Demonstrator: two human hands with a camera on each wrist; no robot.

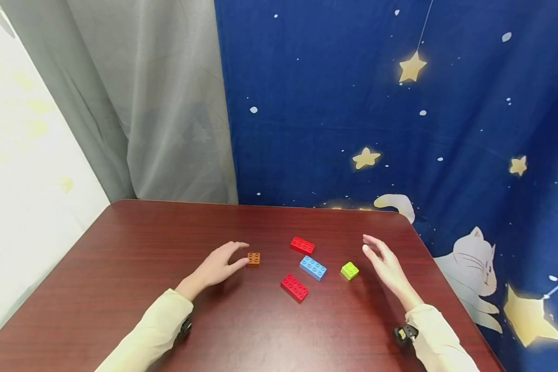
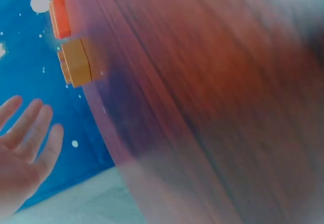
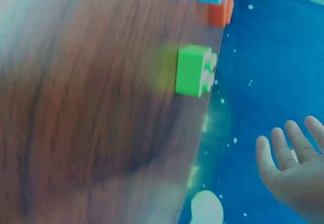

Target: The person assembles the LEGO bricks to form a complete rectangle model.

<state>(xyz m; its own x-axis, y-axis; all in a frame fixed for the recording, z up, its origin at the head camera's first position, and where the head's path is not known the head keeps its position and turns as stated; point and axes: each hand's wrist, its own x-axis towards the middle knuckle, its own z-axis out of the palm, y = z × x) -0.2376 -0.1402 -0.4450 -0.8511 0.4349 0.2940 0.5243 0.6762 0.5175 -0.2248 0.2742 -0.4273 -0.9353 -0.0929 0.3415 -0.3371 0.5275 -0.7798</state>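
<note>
My left hand point(image 1: 218, 266) is just left of an orange-brown square toy building brick point(image 1: 254, 260), its thumb tip beside the brick. In the left wrist view the fingers of that hand point(image 2: 30, 143) are spread and hold nothing, with a gap to the orange-brown brick point(image 2: 77, 62). To the right, my right hand point(image 1: 388, 266) hovers beside a lime-green square brick point(image 1: 350, 270), apart from it. The right wrist view shows this hand point(image 3: 298, 166) with relaxed fingers and nothing in them, and the green brick point(image 3: 192, 71) on the table.
Between the hands lie a blue oblong brick point(image 1: 313, 267), a red brick point(image 1: 302, 245) behind it and another red brick point(image 1: 294, 288) in front. All rest studs up on the dark red-brown wooden table point(image 1: 121, 258). A blue starry curtain point(image 1: 307, 129) and a grey curtain point(image 1: 176, 103) hang behind.
</note>
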